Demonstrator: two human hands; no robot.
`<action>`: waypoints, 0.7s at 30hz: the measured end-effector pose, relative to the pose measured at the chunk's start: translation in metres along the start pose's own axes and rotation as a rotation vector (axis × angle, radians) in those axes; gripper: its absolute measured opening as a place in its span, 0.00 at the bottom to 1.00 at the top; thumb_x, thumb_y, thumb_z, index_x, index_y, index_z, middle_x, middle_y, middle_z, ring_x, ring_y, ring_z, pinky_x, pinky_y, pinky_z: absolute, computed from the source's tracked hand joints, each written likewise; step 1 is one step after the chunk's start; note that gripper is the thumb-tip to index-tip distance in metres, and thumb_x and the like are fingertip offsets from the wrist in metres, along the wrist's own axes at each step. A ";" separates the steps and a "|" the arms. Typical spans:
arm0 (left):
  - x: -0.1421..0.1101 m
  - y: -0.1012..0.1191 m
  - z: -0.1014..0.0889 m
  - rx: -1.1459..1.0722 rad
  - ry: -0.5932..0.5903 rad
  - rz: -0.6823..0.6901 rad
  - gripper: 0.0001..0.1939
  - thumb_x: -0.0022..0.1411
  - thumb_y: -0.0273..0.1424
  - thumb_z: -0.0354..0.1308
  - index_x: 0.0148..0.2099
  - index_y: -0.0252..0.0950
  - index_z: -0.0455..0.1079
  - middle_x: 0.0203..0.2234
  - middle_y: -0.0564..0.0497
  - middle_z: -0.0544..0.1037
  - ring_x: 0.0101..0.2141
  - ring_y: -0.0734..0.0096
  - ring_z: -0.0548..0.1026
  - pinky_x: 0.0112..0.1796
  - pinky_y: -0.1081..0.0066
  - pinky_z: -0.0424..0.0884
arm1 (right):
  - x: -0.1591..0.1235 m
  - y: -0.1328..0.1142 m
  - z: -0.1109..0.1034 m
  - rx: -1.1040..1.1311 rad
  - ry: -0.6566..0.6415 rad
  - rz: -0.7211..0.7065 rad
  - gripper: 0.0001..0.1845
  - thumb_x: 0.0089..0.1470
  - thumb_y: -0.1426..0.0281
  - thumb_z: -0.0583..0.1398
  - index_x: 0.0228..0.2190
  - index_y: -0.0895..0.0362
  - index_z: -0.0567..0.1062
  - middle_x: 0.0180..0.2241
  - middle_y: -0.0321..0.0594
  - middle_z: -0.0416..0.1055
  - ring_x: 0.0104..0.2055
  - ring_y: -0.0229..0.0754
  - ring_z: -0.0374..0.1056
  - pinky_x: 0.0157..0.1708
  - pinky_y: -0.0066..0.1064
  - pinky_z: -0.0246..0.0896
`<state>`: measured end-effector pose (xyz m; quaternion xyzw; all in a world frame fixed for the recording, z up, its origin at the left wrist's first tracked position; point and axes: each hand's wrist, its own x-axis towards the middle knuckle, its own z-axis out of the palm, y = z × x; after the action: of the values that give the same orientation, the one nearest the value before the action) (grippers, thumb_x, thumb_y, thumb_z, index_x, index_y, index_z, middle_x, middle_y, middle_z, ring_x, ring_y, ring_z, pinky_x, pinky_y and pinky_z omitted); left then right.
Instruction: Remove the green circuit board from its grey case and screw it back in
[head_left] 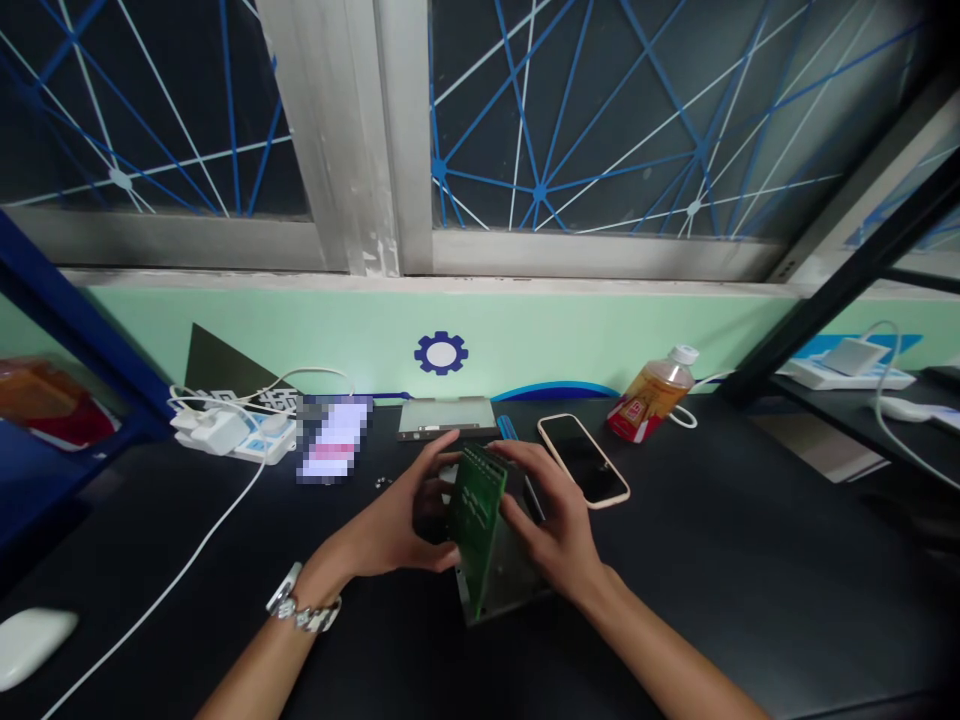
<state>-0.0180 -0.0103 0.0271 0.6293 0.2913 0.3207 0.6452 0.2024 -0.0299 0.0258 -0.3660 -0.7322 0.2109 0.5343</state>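
A green circuit board (478,510) stands tilted up on edge at the middle of the desk. A grey metal plate or casing (510,570) lies right behind and under it; how the two join is hidden. My left hand (405,520) curls around the board's left side, thumb at its lower edge and fingertips near its top. My right hand (555,520) grips from the other side, its thumb against the board's right edge and its fingers bent over the top. A metal bracelet watch (304,605) is on my left wrist.
Behind my hands lie a flat metal panel (448,418), a blue tool (508,428) and a phone (585,460). A drink bottle (651,395) leans back right. At left are a lit phone (335,440), a power strip (262,440) with cables and a white mouse (34,645).
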 end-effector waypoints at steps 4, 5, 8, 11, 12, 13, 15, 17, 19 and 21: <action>0.002 -0.003 0.006 0.037 0.027 0.035 0.57 0.48 0.24 0.71 0.71 0.53 0.43 0.68 0.38 0.50 0.58 0.45 0.67 0.53 0.48 0.68 | -0.001 -0.002 -0.001 0.053 -0.016 -0.034 0.20 0.58 0.74 0.59 0.52 0.49 0.73 0.51 0.45 0.72 0.52 0.48 0.70 0.51 0.41 0.67; 0.003 -0.004 0.006 0.040 0.033 0.055 0.57 0.47 0.23 0.72 0.71 0.52 0.44 0.68 0.38 0.50 0.58 0.44 0.66 0.54 0.48 0.68 | -0.001 -0.002 -0.001 0.059 -0.005 -0.041 0.20 0.58 0.75 0.59 0.51 0.49 0.73 0.50 0.44 0.73 0.51 0.48 0.70 0.51 0.41 0.67; 0.005 -0.008 0.006 0.048 0.048 0.100 0.56 0.46 0.23 0.72 0.71 0.50 0.46 0.67 0.37 0.52 0.60 0.43 0.64 0.56 0.48 0.66 | -0.001 -0.001 -0.004 0.045 -0.001 -0.059 0.20 0.57 0.76 0.60 0.50 0.49 0.74 0.49 0.44 0.74 0.52 0.48 0.71 0.51 0.41 0.67; 0.005 -0.007 0.005 0.077 0.047 0.098 0.55 0.48 0.24 0.71 0.71 0.49 0.47 0.67 0.37 0.54 0.60 0.44 0.64 0.56 0.49 0.65 | 0.000 0.000 -0.006 0.028 -0.037 -0.074 0.21 0.55 0.76 0.61 0.51 0.50 0.72 0.51 0.45 0.72 0.53 0.49 0.69 0.52 0.42 0.66; 0.005 -0.007 0.005 0.094 0.047 0.093 0.54 0.49 0.25 0.71 0.71 0.49 0.47 0.66 0.37 0.55 0.59 0.44 0.65 0.56 0.49 0.66 | 0.000 0.001 -0.007 0.024 -0.045 -0.070 0.22 0.55 0.75 0.61 0.51 0.51 0.72 0.52 0.45 0.72 0.53 0.49 0.69 0.51 0.41 0.66; 0.004 -0.005 0.004 0.109 0.042 0.081 0.52 0.50 0.26 0.71 0.70 0.48 0.48 0.65 0.37 0.57 0.58 0.45 0.66 0.55 0.50 0.66 | 0.000 0.001 -0.007 0.014 -0.047 -0.056 0.22 0.55 0.75 0.61 0.51 0.51 0.71 0.51 0.45 0.72 0.52 0.49 0.69 0.51 0.40 0.66; 0.002 -0.002 0.004 0.116 0.021 0.036 0.47 0.53 0.28 0.70 0.69 0.47 0.51 0.61 0.38 0.64 0.55 0.48 0.70 0.52 0.53 0.69 | 0.000 0.003 -0.007 -0.037 -0.019 0.001 0.18 0.57 0.74 0.60 0.49 0.52 0.72 0.47 0.43 0.74 0.48 0.47 0.71 0.48 0.38 0.67; 0.002 0.002 0.005 0.093 -0.002 -0.008 0.39 0.57 0.31 0.67 0.68 0.44 0.55 0.53 0.40 0.71 0.50 0.53 0.73 0.48 0.56 0.70 | 0.001 0.005 -0.007 -0.116 0.046 0.069 0.10 0.59 0.72 0.59 0.43 0.53 0.74 0.38 0.41 0.74 0.39 0.43 0.71 0.42 0.34 0.67; 0.004 0.005 0.004 0.071 0.002 -0.016 0.31 0.61 0.33 0.63 0.65 0.41 0.61 0.46 0.43 0.76 0.44 0.57 0.75 0.44 0.60 0.71 | 0.002 0.008 -0.006 -0.176 0.097 0.129 0.05 0.59 0.69 0.60 0.39 0.55 0.73 0.31 0.38 0.71 0.31 0.40 0.68 0.35 0.31 0.65; 0.007 0.007 0.004 0.090 0.056 0.012 0.23 0.63 0.34 0.62 0.59 0.39 0.67 0.42 0.45 0.77 0.40 0.61 0.75 0.40 0.64 0.69 | 0.003 0.012 -0.005 -0.204 0.106 0.195 0.06 0.59 0.66 0.61 0.37 0.55 0.73 0.26 0.34 0.67 0.27 0.38 0.63 0.30 0.29 0.63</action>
<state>-0.0113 -0.0074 0.0340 0.6504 0.3196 0.3286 0.6058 0.2107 -0.0206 0.0208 -0.4984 -0.6817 0.1667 0.5091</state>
